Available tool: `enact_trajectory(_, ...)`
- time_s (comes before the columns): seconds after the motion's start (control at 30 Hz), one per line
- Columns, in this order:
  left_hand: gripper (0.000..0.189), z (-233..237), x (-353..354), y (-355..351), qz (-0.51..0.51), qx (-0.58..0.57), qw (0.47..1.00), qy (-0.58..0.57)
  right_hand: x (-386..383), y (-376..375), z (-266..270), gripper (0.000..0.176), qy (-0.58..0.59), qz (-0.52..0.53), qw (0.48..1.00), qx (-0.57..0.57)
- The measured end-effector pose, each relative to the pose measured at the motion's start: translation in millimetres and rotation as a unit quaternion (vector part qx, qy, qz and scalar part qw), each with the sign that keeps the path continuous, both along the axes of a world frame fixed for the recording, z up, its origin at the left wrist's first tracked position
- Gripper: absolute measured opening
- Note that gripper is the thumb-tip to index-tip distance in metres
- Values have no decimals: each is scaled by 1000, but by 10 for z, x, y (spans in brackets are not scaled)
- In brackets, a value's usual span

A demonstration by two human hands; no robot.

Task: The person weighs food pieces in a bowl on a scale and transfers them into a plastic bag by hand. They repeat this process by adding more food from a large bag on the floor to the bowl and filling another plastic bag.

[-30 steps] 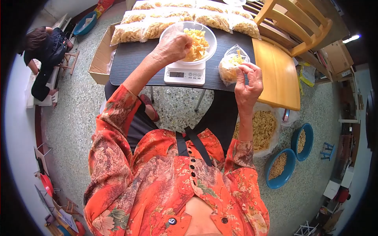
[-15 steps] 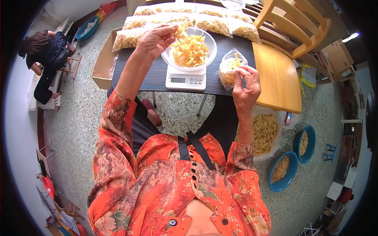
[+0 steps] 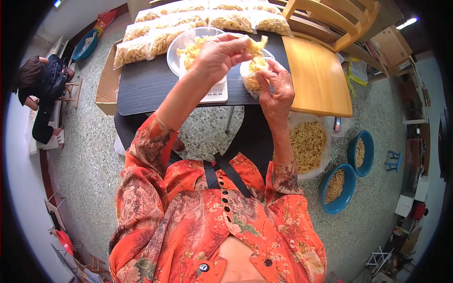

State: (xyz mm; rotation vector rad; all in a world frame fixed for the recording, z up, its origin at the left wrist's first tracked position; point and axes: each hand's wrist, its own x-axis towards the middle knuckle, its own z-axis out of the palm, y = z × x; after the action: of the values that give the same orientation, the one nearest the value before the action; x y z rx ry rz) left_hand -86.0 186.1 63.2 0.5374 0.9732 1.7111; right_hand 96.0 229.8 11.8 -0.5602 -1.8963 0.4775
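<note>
A second person [image 3: 40, 89] sits bent over at the far left, well apart from the work, while a cardboard box [image 3: 106, 78] stands on the floor against the left end of the dark bench [image 3: 151, 82]. Rows of filled bags [image 3: 165, 23] lie along the bench's far edge. Near the middle, a clear bowl [image 3: 173, 56] of yellow snack pieces rests on a white scale [image 3: 218, 92]. The left hand [image 3: 222, 54], raised in front of the bowl, has its fingers pinched tight on a clump of yellow pieces [image 3: 257, 45], held just over the mouth of a small clear bag [image 3: 250, 78]. The right hand [image 3: 276, 87] grips that bag from the right with thumb and fingers curled round its upper edge; the bag, partly filled, is above the bench's near edge beside the scale. Farther right, a pale wooden table [image 3: 316, 75] adjoins the bench, with a wooden chair [image 3: 330, 19] behind it. On the floor below, a large open sack [image 3: 309, 146] of the same pieces stands near two blue basins [image 3: 337, 186].
</note>
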Motion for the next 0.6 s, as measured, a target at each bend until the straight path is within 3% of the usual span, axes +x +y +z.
enact_trajectory(0.1,16,-89,142,34,-1,-4,995,100,13,-5,31,14,-5,-1,1000,1)
enact_trajectory(0.17,14,-130,188,37,18,25,955,295,29,-6,31,11,-8,-1,1000,-7)
enact_trajectory(0.2,14,-157,209,49,18,24,955,295,39,-1,24,12,-12,-6,1000,-4)
enact_trajectory(0.27,5,-212,245,76,97,1,827,554,57,7,13,12,-16,-10,1000,-2)
enact_trajectory(0.3,6,-195,278,73,133,24,788,601,66,8,16,12,-16,-8,1000,13)
enact_trajectory(0.33,6,-178,299,69,134,21,788,600,74,7,13,13,-17,-6,999,27)
enact_trajectory(0.43,12,-176,325,69,32,76,710,699,72,4,-18,13,4,13,999,33)
enact_trajectory(0.57,9,-199,359,60,8,100,710,697,150,-5,-47,12,-4,6,1000,17)
enact_trajectory(0.6,8,-183,373,40,-15,96,685,722,156,-26,-50,12,-3,10,1000,17)
